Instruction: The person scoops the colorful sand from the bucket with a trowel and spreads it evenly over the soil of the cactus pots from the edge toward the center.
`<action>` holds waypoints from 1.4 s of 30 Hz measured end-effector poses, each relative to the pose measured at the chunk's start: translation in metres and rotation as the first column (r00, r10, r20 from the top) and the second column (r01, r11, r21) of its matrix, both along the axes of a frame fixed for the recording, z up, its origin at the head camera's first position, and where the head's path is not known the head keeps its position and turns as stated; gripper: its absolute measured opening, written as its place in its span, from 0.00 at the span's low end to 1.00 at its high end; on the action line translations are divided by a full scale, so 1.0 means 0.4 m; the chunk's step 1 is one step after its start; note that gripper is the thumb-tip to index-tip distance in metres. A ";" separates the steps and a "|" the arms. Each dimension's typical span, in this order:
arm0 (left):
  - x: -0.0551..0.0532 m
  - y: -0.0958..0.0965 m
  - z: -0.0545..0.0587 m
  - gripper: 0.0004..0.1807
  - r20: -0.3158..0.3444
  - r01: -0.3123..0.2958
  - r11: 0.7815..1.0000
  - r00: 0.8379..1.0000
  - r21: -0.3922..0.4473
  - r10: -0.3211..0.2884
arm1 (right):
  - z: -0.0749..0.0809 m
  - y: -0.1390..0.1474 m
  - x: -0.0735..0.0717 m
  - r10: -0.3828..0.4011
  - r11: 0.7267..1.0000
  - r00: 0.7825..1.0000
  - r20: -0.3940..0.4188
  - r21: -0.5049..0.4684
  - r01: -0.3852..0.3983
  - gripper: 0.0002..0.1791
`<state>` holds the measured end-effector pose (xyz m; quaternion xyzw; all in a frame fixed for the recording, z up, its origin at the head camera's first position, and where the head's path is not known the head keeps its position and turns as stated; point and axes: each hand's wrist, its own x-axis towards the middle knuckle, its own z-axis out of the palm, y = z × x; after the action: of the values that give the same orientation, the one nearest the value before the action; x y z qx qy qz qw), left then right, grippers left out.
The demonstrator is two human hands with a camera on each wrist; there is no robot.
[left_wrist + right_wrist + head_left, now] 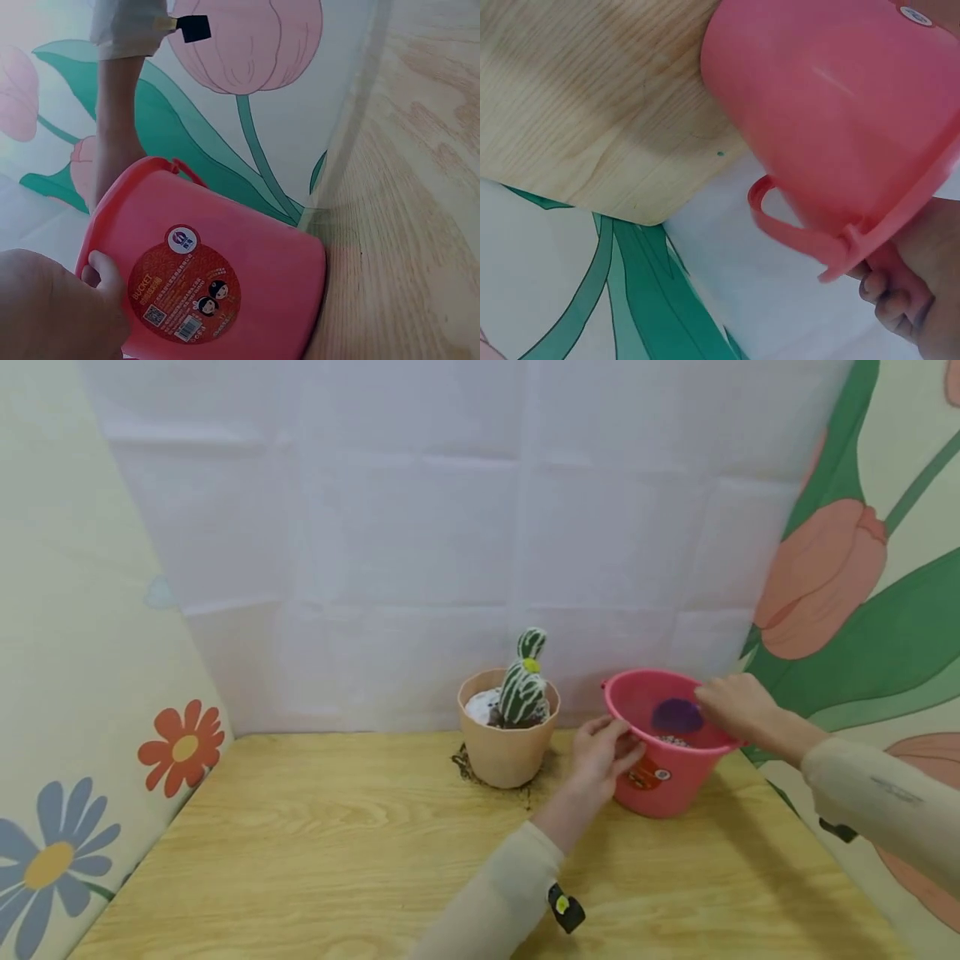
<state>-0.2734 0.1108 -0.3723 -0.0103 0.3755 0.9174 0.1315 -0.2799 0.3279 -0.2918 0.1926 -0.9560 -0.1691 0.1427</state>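
Note:
A pink bucket (678, 781) with a round label (186, 285) stands at the right of the table. My left hand (597, 756) holds its near-left rim, fingers over the edge. At the right side of the opening, my right hand (738, 703) grips a pinkish-red handle (900, 281). A purple scoop-like blade (677, 716) shows inside the bucket beside that hand; the join between handle and blade is hidden. Below the blade lie small whitish pieces (672, 741). Left of the bucket is a peach flowerpot (501, 758) holding a green-and-white cactus (517, 693) with a yellow flower.
Dark crumbs (462, 764) lie around the flowerpot's base on the wooden table (322, 835). The bucket's carrying handle (791, 232) hangs down its right side. A white cloth (397, 543) covers the back; flower-printed walls (862, 668) flank the table.

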 end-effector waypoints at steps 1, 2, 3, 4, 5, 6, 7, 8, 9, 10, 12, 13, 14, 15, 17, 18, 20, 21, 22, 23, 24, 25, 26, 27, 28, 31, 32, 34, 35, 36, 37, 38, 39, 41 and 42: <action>-0.002 -0.001 0.000 0.06 0.002 0.012 1.000 1.000 0.019 -0.012 | -0.002 -0.003 -0.003 0.004 1.000 1.000 -0.001 0.001 -0.004 0.20; -0.004 -0.001 -0.001 0.05 0.002 0.020 0.999 1.000 0.033 -0.020 | -0.003 -0.006 -0.007 0.008 1.000 1.000 -0.001 0.001 -0.008 0.20; -0.005 -0.002 -0.002 0.05 0.005 0.029 0.998 1.000 0.048 -0.030 | -0.004 -0.008 -0.010 0.010 1.000 1.000 -0.003 0.000 -0.010 0.20; -0.006 -0.002 -0.004 0.05 0.011 0.035 0.998 0.999 0.060 -0.036 | -0.005 -0.011 -0.013 0.011 1.000 1.000 -0.005 0.001 -0.011 0.19; -0.006 -0.002 -0.005 0.06 0.016 0.038 0.997 0.999 0.071 -0.039 | -0.005 -0.013 -0.015 0.012 1.000 1.000 -0.009 0.002 -0.012 0.19; -0.006 -0.002 -0.006 0.06 0.019 0.038 0.996 0.999 0.076 -0.039 | -0.005 -0.016 -0.018 0.011 1.000 1.000 -0.013 0.002 -0.011 0.19; -0.005 -0.001 -0.007 0.06 0.024 0.038 0.996 0.999 0.081 -0.040 | -0.005 -0.018 -0.020 0.006 1.000 1.000 -0.015 0.004 -0.006 0.19; -0.005 -0.001 -0.007 0.06 0.028 0.035 0.996 0.999 0.085 -0.038 | -0.005 -0.021 -0.023 -0.001 1.000 1.000 -0.015 0.004 0.001 0.19; -0.004 -0.001 -0.008 0.06 0.034 0.035 0.995 0.999 0.091 -0.038 | -0.005 -0.024 -0.025 -0.010 1.000 1.000 -0.012 0.003 0.010 0.18; -0.004 0.000 -0.008 0.06 0.035 0.032 0.995 0.999 0.092 -0.035 | -0.006 -0.026 -0.026 -0.020 1.000 1.000 -0.005 0.002 0.020 0.18; -0.003 0.000 -0.008 0.06 0.036 0.026 0.996 0.999 0.089 -0.029 | -0.007 -0.031 -0.029 -0.036 0.999 0.999 0.009 -0.002 0.036 0.17; -0.002 0.001 -0.008 0.06 0.039 0.024 0.996 0.999 0.090 -0.027 | -0.009 -0.033 -0.031 -0.041 0.999 0.999 0.016 -0.002 0.041 0.17; -0.002 0.002 -0.007 0.06 0.037 0.021 0.996 0.999 0.087 -0.024 | -0.011 -0.036 -0.033 -0.045 0.999 0.999 0.021 -0.005 0.045 0.16; -0.003 0.003 -0.008 0.06 0.037 0.019 0.996 0.999 0.086 -0.022 | -0.014 -0.038 -0.036 -0.046 0.999 0.999 0.025 -0.006 0.046 0.16; -0.004 0.003 -0.007 0.06 0.030 0.016 0.996 0.999 0.084 -0.019 | -0.019 -0.046 -0.042 -0.047 0.999 0.999 0.024 -0.010 0.047 0.16; -0.005 0.003 -0.007 0.06 0.028 0.015 0.996 0.999 0.084 -0.017 | -0.023 -0.052 -0.046 -0.046 0.999 0.999 0.024 -0.012 0.046 0.16; -0.007 0.002 -0.007 0.06 0.026 0.012 0.996 1.000 0.088 -0.014 | -0.031 -0.063 -0.054 -0.034 0.999 0.999 0.037 -0.012 0.035 0.14; -0.007 0.001 -0.006 0.06 0.027 0.010 0.996 1.000 0.090 -0.013 | -0.034 -0.068 -0.058 -0.028 1.000 0.999 0.045 -0.013 0.029 0.14; -0.007 0.001 -0.006 0.06 0.030 0.010 0.996 0.999 0.090 -0.012 | -0.036 -0.072 -0.060 -0.024 1.000 0.998 0.056 -0.016 0.025 0.13; -0.006 0.001 -0.006 0.07 0.036 0.009 0.996 0.999 0.090 -0.012 | -0.038 -0.075 -0.063 -0.022 1.000 0.997 0.072 -0.018 0.023 0.12; -0.005 0.001 -0.006 0.07 0.042 0.008 0.996 0.999 0.091 -0.011 | -0.038 -0.075 -0.066 -0.021 1.000 0.996 0.092 -0.022 0.023 0.11; -0.004 0.001 -0.006 0.07 0.047 0.008 0.996 0.999 0.090 -0.012 | -0.038 -0.074 -0.067 -0.021 0.999 0.993 0.115 -0.027 0.025 0.11; -0.003 0.001 -0.006 0.07 0.051 0.007 0.996 0.999 0.091 -0.012 | -0.036 -0.072 -0.069 -0.027 0.999 0.991 0.132 -0.037 0.032 0.11; -0.002 0.000 -0.006 0.08 0.054 0.008 0.996 0.998 0.090 -0.013 | -0.034 -0.069 -0.072 -0.031 0.998 0.988 0.150 -0.048 0.039 0.11; -0.001 0.001 -0.004 0.08 0.056 0.007 0.996 0.998 0.090 -0.012 | -0.031 -0.064 -0.074 -0.034 0.997 0.986 0.166 -0.056 0.044 0.11; -0.001 0.003 0.001 0.08 0.049 0.008 0.996 0.999 0.087 -0.012 | -0.027 -0.046 -0.080 -0.016 0.996 0.982 0.190 -0.079 0.032 0.12; -0.001 0.003 0.002 0.07 0.046 0.009 0.996 0.999 0.088 -0.013 | -0.028 -0.040 -0.081 -0.004 0.996 0.982 0.189 -0.085 0.021 0.13; -0.001 0.002 0.004 0.07 0.040 0.011 0.996 0.999 0.088 -0.015 | -0.031 -0.027 -0.081 0.017 0.995 0.982 0.187 -0.098 0.002 0.14; -0.002 0.002 0.004 0.07 0.039 0.012 0.996 0.999 0.087 -0.015 | -0.035 -0.021 -0.080 0.023 0.994 0.982 0.187 -0.109 -0.003 0.15; -0.002 0.002 0.004 0.07 0.040 0.011 0.996 0.999 0.088 -0.014 | -0.038 -0.016 -0.079 0.029 0.993 0.982 0.185 -0.121 -0.006 0.15; -0.002 0.002 0.004 0.08 0.042 0.008 0.996 0.999 0.090 -0.012 | -0.042 -0.012 -0.076 0.032 0.990 0.981 0.189 -0.138 -0.005 0.16; -0.002 0.002 0.002 0.08 0.047 0.002 0.996 0.999 0.089 -0.006 | -0.047 -0.008 -0.075 0.032 0.988 0.981 0.193 -0.154 -0.001 0.16; -0.002 0.003 0.000 0.09 0.051 -0.005 0.996 0.999 0.090 0.001 | -0.051 -0.006 -0.073 0.030 0.986 0.980 0.198 -0.169 0.004 0.16; 0.001 0.005 -0.005 0.11 0.061 -0.031 0.996 0.998 0.089 0.026 | -0.061 -0.001 -0.072 0.048 0.974 0.972 0.232 -0.225 0.006 0.16; 0.004 0.007 -0.007 0.12 0.066 -0.045 0.995 0.997 0.090 0.039 | -0.065 -0.002 -0.071 0.068 0.968 0.966 0.250 -0.251 -0.003 0.15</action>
<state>-0.2719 0.1135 -0.3752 -0.0418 0.3283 0.9354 0.1246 -0.3085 0.3273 -0.3178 0.2108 -0.9764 -0.0189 0.0439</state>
